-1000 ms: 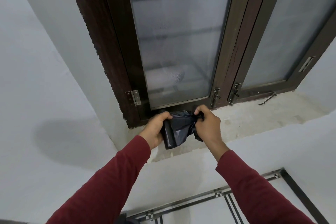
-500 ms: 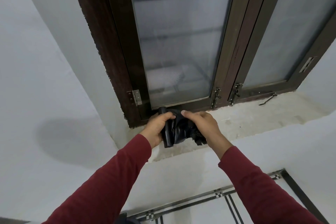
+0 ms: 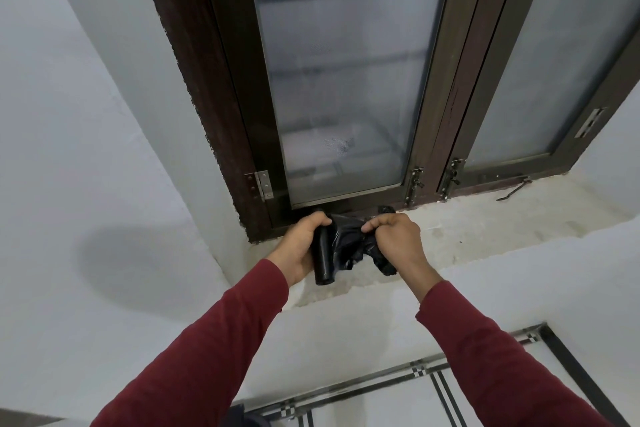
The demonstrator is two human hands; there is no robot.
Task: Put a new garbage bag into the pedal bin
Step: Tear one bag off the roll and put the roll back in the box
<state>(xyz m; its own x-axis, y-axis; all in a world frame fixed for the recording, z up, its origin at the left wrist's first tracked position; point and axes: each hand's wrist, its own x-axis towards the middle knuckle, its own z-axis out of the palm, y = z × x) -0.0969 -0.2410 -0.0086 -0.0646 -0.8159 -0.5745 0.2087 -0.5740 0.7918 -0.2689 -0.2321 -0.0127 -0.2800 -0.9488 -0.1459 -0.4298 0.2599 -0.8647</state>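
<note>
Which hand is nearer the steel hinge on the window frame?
Left. The left hand, gripping the bag roll, sits just below-right of the hinge; the right hand is farther right.

window frame (image 3: 221, 135) ahead — sill (image 3: 485, 229) bare rightward

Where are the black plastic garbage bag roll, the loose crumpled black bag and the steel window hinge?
black plastic garbage bag roll (image 3: 322, 262), head view, lower barrel.
loose crumpled black bag (image 3: 349, 238), head view, bunched middle.
steel window hinge (image 3: 260, 184), head view, plate.
</note>
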